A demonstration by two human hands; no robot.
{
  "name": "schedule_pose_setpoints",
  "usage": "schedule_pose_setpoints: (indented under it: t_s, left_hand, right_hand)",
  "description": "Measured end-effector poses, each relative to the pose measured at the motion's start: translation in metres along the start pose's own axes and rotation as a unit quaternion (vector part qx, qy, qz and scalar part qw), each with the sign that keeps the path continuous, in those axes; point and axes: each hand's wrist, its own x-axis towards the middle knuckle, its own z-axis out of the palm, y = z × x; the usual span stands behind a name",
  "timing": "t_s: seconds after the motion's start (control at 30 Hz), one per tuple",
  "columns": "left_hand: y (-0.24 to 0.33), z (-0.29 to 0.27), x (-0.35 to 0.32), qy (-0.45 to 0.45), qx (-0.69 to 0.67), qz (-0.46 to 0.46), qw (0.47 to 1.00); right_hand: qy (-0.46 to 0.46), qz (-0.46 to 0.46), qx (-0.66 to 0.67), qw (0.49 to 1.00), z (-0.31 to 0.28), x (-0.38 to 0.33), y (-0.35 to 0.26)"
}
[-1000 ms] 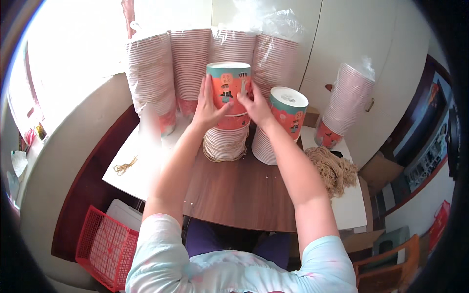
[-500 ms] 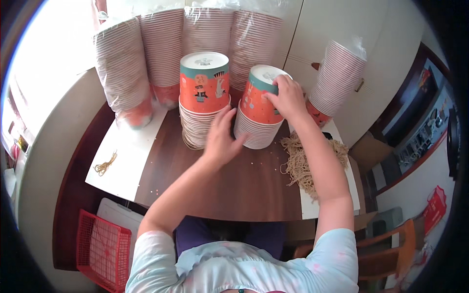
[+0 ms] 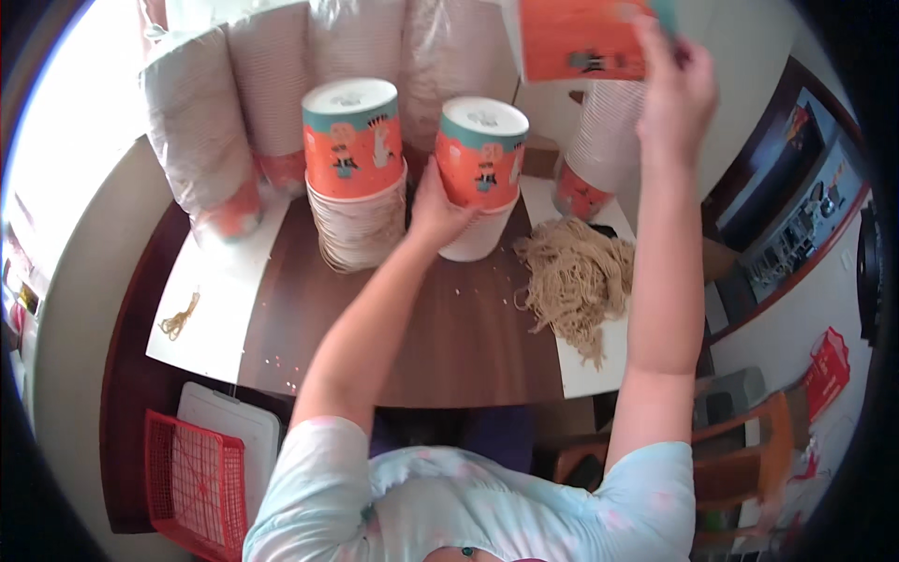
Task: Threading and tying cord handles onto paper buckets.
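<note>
Up at the far right my right hand [image 3: 681,98] grips an orange and green paper bucket [image 3: 579,37], raised off the table and blurred by motion. My left hand [image 3: 438,214] is wrapped round the near left side of a short upside-down stack of paper buckets [image 3: 479,169], thumb across its front. Beside it stands another upside-down bucket stack [image 3: 353,159]; tan cords [image 3: 342,229] hang round its white rims. Both stacks show white bottoms on top, above a green band and an orange printed wall.
Tall plastic-wrapped bucket stacks [image 3: 192,122] line the back, with another stack [image 3: 604,140] at the right. A heap of tan cords [image 3: 576,281] lies on the table's right side, a small cord bundle [image 3: 180,317] on the left. A red basket [image 3: 197,478] stands below left.
My right hand has lifted a bucket off the right stack and carried it up and to the right. My left hand has moved onto that stack's side.
</note>
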Motion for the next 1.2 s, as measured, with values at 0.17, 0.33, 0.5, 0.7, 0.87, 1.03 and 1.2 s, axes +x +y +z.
schedule_pose_setpoints:
  t_s: [0.17,0.33,0.5,0.7,0.87,1.03,1.2]
  left_hand:
    - [0.077,-0.073,-0.035,0.044,-0.094,0.203,0.974]
    - [0.123,-0.126,-0.104,-0.181,0.114,0.334,0.918]
    - [0.125,-0.159,-0.139,-0.236,0.152,0.243,0.928]
    - [0.132,-0.154,-0.154,-0.254,0.202,0.244,0.914]
    - [0.141,-0.157,-0.154,-0.215,0.204,0.196,0.935]
    - [0.161,-0.157,-0.132,-0.171,0.041,0.111,0.978]
    - [0.181,-0.138,-0.086,-0.177,-0.100,0.031,0.979]
  right_hand:
    - [0.018,0.374,0.359,0.855,-0.072,-0.138,0.065]
    - [-0.123,0.689,0.470,0.538,-0.096,-0.311,0.077]
    - [-0.373,0.030,-0.313,0.873,-0.116,-0.276,0.079]
    - [-0.516,-0.199,-0.374,0.744,-0.115,-0.267,0.134]
    - [-0.454,0.004,-0.310,0.835,-0.095,-0.235,0.122]
    - [-0.344,0.479,0.106,0.801,-0.093,-0.139,0.107]
    - [-0.333,0.432,0.174,0.820,-0.083,-0.112,0.038]
